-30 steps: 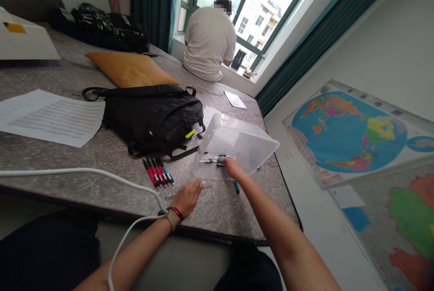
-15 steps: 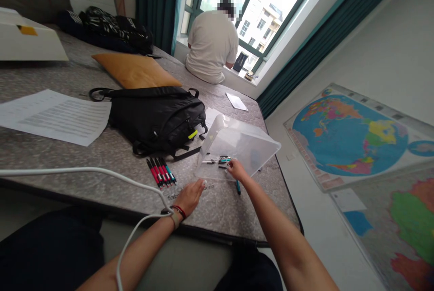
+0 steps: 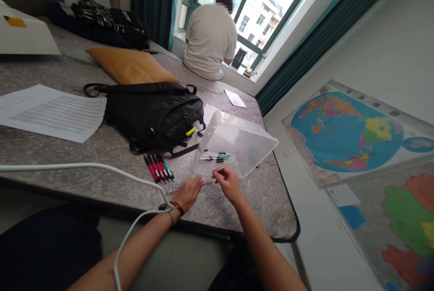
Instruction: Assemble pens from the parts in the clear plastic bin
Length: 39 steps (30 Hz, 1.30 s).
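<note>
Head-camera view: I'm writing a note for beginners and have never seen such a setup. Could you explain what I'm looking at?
There is no machine here: one camera, worn on a person's head, looks forward and down at their bare hands. The right hand pinches a slim, pale, pen-like stick. The left hand is close to the stick's other end; whether it grips it, I can't tell.

On the grey, patterned, mattress-like surface lie a neat row of red and teal pens with black ends, a black fabric backpack, a white printed paper sheet and a translucent plastic bin with loose pens. Another person in a pale shirt sits by the window.
</note>
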Each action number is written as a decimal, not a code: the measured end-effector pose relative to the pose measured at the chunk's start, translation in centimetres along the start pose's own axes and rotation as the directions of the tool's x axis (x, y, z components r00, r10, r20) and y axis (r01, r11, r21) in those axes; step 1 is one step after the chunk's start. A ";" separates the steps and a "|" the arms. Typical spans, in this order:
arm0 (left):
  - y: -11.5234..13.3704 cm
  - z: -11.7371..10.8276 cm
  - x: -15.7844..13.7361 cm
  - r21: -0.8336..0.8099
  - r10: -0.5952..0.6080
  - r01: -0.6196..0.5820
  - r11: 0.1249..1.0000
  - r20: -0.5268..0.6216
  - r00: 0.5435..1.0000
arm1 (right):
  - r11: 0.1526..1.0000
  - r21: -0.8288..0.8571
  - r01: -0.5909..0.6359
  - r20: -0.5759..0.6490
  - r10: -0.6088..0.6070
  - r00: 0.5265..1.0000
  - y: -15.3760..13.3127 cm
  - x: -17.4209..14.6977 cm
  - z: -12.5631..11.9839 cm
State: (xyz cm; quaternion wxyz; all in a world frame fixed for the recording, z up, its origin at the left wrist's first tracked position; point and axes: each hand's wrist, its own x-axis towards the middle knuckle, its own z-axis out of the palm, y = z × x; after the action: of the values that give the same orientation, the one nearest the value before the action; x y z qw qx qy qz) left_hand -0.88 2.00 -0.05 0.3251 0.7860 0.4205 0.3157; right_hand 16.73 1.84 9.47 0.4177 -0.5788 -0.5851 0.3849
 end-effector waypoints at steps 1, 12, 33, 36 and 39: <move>0.0 0.0 0.0 0.002 0.003 -0.003 1.000 0.000 1.000 | 1.000 -0.016 0.007 -0.005 -0.007 1.000 -0.1 0.0 -0.1; -0.2 0.2 -0.1 -0.016 0.021 -0.021 1.000 -0.003 1.000 | 0.967 -0.244 0.076 0.176 -0.034 0.984 0.8 -0.8 0.9; -0.3 0.2 -0.1 -0.015 -0.023 0.023 1.000 -0.023 0.999 | 0.523 -0.851 0.049 0.125 0.111 0.986 6.7 11.3 -4.6; -0.2 0.2 -0.1 -0.018 -0.025 0.025 1.000 -0.022 0.999 | 0.472 -0.879 0.070 0.148 0.132 0.980 6.5 11.3 -4.4; -0.3 0.3 0.0 -0.013 -0.023 0.023 1.000 -0.031 0.999 | 0.432 -0.895 0.107 0.184 0.138 0.973 6.2 10.8 -4.4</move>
State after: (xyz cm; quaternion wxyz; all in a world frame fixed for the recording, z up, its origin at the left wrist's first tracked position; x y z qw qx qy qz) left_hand -0.82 2.04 -0.44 0.3269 0.7742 0.4325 0.3267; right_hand 23.29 12.71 5.70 -0.0291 -0.6687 -0.7384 0.0817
